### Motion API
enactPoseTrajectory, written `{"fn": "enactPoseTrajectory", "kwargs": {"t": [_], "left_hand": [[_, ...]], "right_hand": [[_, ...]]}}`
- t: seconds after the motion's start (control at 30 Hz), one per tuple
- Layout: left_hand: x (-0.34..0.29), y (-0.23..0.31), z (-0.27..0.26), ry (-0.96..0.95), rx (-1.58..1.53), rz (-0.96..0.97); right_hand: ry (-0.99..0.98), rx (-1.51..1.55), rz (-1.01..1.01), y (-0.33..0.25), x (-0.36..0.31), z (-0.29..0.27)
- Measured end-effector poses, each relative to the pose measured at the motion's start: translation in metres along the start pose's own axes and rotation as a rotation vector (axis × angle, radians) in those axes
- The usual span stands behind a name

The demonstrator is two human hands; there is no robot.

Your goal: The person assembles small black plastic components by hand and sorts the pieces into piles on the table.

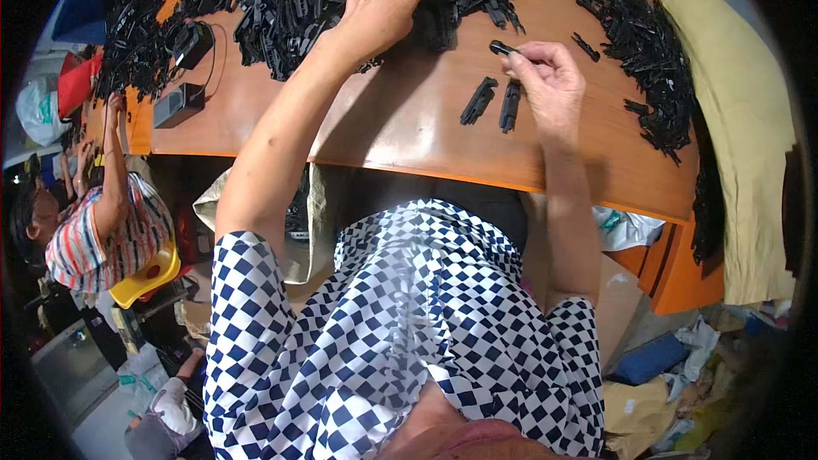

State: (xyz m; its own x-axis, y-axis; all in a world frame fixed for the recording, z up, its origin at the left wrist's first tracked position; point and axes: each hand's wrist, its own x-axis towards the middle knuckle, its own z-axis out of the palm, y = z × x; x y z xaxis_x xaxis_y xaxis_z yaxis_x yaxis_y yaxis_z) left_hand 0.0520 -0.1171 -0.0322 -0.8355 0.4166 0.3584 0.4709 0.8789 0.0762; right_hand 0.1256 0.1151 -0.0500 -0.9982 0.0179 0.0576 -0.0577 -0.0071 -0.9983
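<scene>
My left hand (385,10) reaches into a large heap of black plastic clip-like parts (285,4) at the far side of the table. Its fingers bend down among the parts, and their tips are hidden, so what they grip does not show. Nearer the right, my right hand (550,81) pinches a small black plastic part (503,48) between thumb and fingers, just above the table. Below that hand lie two black strip-shaped parts, one tilted (479,100) and one nearly upright (509,107), side by side on the wood.
A second pile of black parts (643,51) spreads along the table's right side, with one loose piece (585,46) beside it. Two black boxes, one (179,106) near the edge, stand at left with a cable. A co-worker in a striped shirt (111,234) sits at far left.
</scene>
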Motion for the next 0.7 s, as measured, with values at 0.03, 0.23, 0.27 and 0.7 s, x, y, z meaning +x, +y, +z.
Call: {"fn": "enactPoseTrajectory", "kwargs": {"t": [0.03,0.23,0.27,0.7], "left_hand": [[0.003,0.000,-0.002,0.025,-0.094,-0.025],[-0.008,0.011,0.002,0.197,-0.996,-0.345],[-0.011,0.025,-0.001,0.138,-1.475,-0.480],[-0.034,0.098,0.004,0.303,-2.254,-0.635]], "right_hand": [[-0.006,-0.008,-0.006,0.001,0.000,0.004],[0.151,0.408,0.041,-0.005,0.002,0.032],[0.155,0.398,0.040,-0.008,0.002,0.035],[0.113,0.304,-0.257,-0.019,-0.013,0.054]]}}
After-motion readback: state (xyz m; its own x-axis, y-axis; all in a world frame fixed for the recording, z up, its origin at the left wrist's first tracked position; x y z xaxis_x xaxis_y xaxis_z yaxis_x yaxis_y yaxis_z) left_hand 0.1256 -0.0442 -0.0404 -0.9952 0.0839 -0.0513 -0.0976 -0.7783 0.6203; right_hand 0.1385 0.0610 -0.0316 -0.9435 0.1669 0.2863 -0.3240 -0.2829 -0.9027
